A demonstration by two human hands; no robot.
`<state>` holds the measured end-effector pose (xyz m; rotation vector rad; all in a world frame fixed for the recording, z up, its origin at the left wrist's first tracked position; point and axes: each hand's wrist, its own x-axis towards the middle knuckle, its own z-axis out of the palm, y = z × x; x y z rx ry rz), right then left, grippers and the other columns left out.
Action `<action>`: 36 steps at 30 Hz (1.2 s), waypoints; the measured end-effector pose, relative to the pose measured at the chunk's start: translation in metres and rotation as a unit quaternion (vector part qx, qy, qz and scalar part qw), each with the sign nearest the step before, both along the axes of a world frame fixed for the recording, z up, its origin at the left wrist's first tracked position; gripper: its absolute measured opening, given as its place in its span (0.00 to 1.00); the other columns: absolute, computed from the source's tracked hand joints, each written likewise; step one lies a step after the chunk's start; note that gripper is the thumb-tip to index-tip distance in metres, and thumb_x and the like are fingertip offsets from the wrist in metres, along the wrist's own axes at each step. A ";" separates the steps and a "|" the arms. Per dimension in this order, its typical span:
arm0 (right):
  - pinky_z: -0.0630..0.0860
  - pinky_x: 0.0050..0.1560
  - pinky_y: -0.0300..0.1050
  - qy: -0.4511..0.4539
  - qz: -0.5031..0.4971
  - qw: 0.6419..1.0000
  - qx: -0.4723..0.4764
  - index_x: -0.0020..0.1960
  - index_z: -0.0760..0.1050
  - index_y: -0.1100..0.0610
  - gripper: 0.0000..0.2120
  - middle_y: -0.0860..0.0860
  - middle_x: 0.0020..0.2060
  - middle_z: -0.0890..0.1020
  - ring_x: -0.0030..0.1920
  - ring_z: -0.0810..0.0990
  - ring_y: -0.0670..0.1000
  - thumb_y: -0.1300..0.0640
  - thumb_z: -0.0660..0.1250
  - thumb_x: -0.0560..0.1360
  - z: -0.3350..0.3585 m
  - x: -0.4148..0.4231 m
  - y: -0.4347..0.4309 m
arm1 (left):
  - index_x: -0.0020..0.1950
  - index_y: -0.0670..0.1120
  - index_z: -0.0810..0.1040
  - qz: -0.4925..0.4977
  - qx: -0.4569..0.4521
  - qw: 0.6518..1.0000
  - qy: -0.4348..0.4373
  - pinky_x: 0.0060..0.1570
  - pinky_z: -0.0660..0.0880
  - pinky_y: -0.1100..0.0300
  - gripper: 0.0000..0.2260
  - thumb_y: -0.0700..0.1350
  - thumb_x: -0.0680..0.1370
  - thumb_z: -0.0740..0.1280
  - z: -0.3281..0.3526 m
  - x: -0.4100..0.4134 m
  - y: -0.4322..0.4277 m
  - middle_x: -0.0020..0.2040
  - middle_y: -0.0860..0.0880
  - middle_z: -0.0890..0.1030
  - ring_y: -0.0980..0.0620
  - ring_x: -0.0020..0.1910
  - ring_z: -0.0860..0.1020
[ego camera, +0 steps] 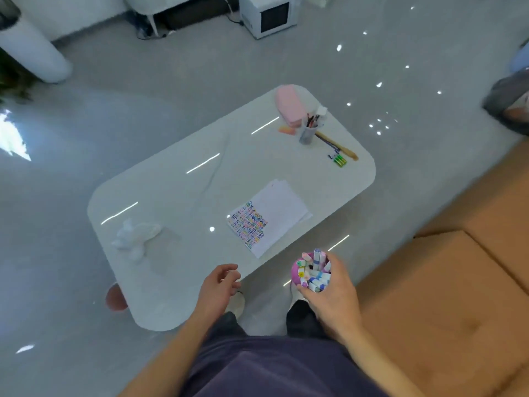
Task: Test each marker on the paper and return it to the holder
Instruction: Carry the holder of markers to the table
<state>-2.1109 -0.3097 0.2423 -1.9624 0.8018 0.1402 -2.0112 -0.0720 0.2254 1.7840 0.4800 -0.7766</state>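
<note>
My right hand grasps the marker holder; left hand hangs released. Next, I'd pull one marker for the paper.

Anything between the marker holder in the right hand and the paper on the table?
Nothing visible. The right hand holds the pink marker holder near the table's front edge; the tabletop between it and the paper is bare. The left hand hovers off to the side.
</note>
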 end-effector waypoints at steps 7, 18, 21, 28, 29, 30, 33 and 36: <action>0.76 0.51 0.32 -0.005 0.154 0.988 -0.005 0.66 0.69 0.43 0.34 0.37 0.56 0.75 0.56 0.78 0.36 0.55 0.83 0.67 -0.012 0.036 -0.057 | 0.57 0.41 0.80 0.172 -0.012 0.985 0.015 0.42 0.77 0.61 0.07 0.36 0.79 0.66 -0.010 -0.036 -0.044 0.46 0.40 0.82 0.50 0.40 0.80; 0.78 0.49 0.40 -0.006 0.280 0.959 -0.043 0.68 0.67 0.44 0.37 0.34 0.53 0.74 0.54 0.79 0.43 0.53 0.83 0.66 -0.015 0.063 -0.039 | 0.57 0.47 0.79 0.266 -0.022 0.964 0.013 0.51 0.79 0.54 0.07 0.40 0.80 0.66 -0.022 -0.066 -0.026 0.50 0.44 0.83 0.50 0.45 0.82; 0.75 0.46 0.37 0.002 0.296 0.954 -0.051 0.69 0.67 0.45 0.37 0.34 0.51 0.73 0.51 0.78 0.41 0.53 0.83 0.66 -0.020 0.064 -0.027 | 0.57 0.47 0.79 0.268 -0.024 0.963 0.012 0.52 0.79 0.52 0.08 0.40 0.80 0.66 -0.026 -0.071 -0.019 0.50 0.44 0.83 0.50 0.45 0.82; 0.73 0.46 0.33 0.016 0.301 0.953 -0.039 0.70 0.68 0.49 0.40 0.42 0.54 0.73 0.53 0.79 0.46 0.54 0.84 0.65 -0.039 0.063 -0.010 | 0.56 0.46 0.80 0.255 -0.015 0.967 0.022 0.51 0.79 0.53 0.07 0.39 0.80 0.66 -0.039 -0.077 -0.019 0.49 0.41 0.83 0.51 0.43 0.80; 0.74 0.47 0.36 0.016 0.305 0.951 -0.040 0.70 0.68 0.49 0.40 0.42 0.54 0.73 0.53 0.79 0.46 0.54 0.84 0.64 -0.043 0.065 -0.011 | 0.56 0.46 0.80 0.258 -0.015 0.966 0.022 0.51 0.79 0.53 0.07 0.40 0.80 0.66 -0.043 -0.077 -0.021 0.50 0.40 0.84 0.51 0.44 0.81; 0.75 0.49 0.39 0.017 0.312 0.949 -0.040 0.70 0.68 0.48 0.40 0.42 0.54 0.73 0.54 0.78 0.46 0.53 0.84 0.64 -0.048 0.067 -0.012 | 0.56 0.47 0.80 0.264 -0.016 0.964 0.023 0.51 0.79 0.53 0.07 0.40 0.80 0.66 -0.046 -0.076 -0.025 0.50 0.40 0.84 0.51 0.44 0.81; 0.76 0.50 0.41 0.022 0.341 0.939 -0.052 0.70 0.66 0.47 0.40 0.42 0.56 0.74 0.54 0.78 0.45 0.51 0.84 0.65 -0.064 0.078 -0.020 | 0.58 0.46 0.80 0.279 -0.019 0.960 0.024 0.51 0.79 0.55 0.08 0.40 0.80 0.65 -0.062 -0.071 -0.040 0.51 0.40 0.83 0.51 0.45 0.81; 0.77 0.50 0.43 0.035 0.364 0.929 -0.055 0.70 0.66 0.47 0.40 0.42 0.57 0.73 0.55 0.78 0.47 0.49 0.83 0.65 -0.090 0.092 -0.032 | 0.59 0.45 0.79 0.295 -0.014 0.955 0.028 0.50 0.79 0.58 0.09 0.40 0.81 0.65 -0.088 -0.063 -0.058 0.53 0.41 0.82 0.52 0.46 0.81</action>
